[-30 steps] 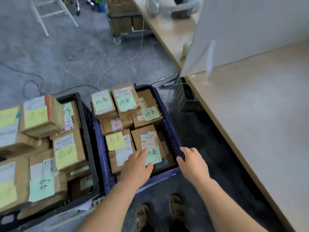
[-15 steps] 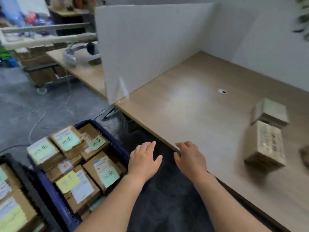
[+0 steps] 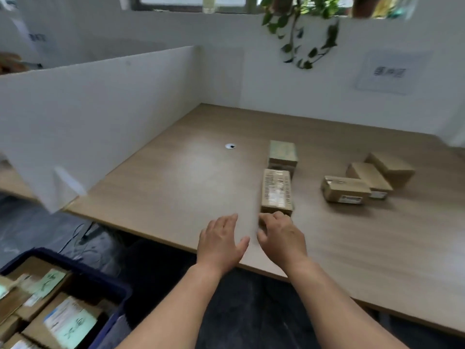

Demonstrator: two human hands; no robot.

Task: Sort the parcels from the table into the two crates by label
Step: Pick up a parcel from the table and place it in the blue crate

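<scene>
At lower left, the dark blue plastic crate point(image 3: 100, 283) sits on the floor below the desk edge, already packed with brown cardboard parcels bearing pale green handwritten notes point(image 3: 71, 323). A white partition board point(image 3: 95, 117) walls off the left side of the light wooden table point(image 3: 176, 187). Your left hand point(image 3: 221, 244) hovers over the table's near edge, fingers straight and spread, holding nothing. Just beside it, your right hand point(image 3: 283, 239) reaches with loosely bent fingers for the near end of the long brown cardboard parcel with a printed label on top point(image 3: 276, 191); whether the fingertips touch it you cannot tell, but nothing is gripped. Behind that parcel stands a squarer greenish-topped cardboard box point(image 3: 282, 153), close against its far end. Well apart to the right lie three more brown cardboard boxes in a row point(image 3: 367, 178), touching one another.

To do this pick well, take the long parcel by its two long sides, one hand each, so the box behind is not dragged along. No green note shows on top, so turn it until the label is readable before you choose a crate.
</scene>
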